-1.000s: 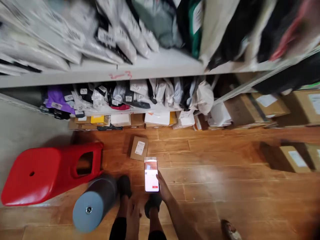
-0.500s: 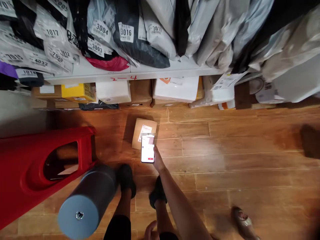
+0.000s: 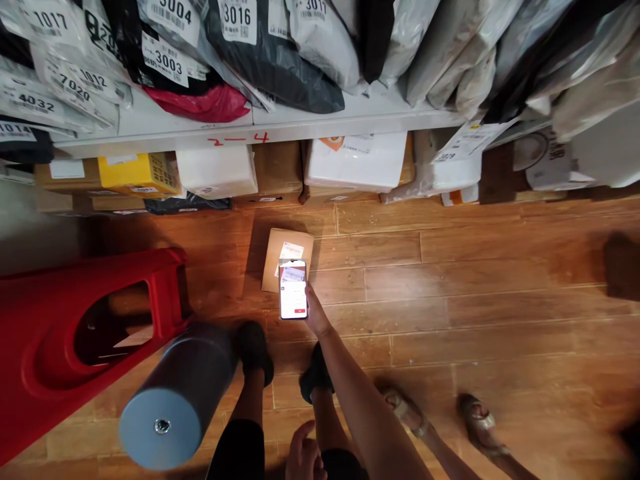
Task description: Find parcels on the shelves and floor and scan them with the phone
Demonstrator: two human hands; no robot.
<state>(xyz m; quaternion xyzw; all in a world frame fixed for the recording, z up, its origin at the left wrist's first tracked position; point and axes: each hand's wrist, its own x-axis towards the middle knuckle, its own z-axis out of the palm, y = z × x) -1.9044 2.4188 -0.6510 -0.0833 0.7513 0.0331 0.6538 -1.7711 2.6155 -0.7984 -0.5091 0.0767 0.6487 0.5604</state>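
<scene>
My right hand (image 3: pixel 315 311) is closed around a smartphone (image 3: pixel 293 297), held upright in the middle of the head view with its lit screen facing me. The phone screen shows a picture of a label at the top and a red button near the bottom. Beneath it, a small brown cardboard box (image 3: pixel 271 261) with a white shipping label (image 3: pixel 291 250) lies on the floor, partly covered by the phone. At the bottom edge, close to my legs, my left hand (image 3: pixel 303 457) has its fingers curled in, with nothing visible in them.
A white shelf (image 3: pixel 285 131) packed with numbered parcel bags runs along the far side, with boxes stowed under it. Red plastic furniture (image 3: pixel 167 293) and a grey-blue cylinder (image 3: pixel 185 393) stand at left. Another person's sandalled feet (image 3: pixel 480 427) are on the wood floor at right.
The phone screen now displays the box's label at its top. My left hand shows more at the bottom edge. The other person's second foot has come into view. My view has shifted slightly.
</scene>
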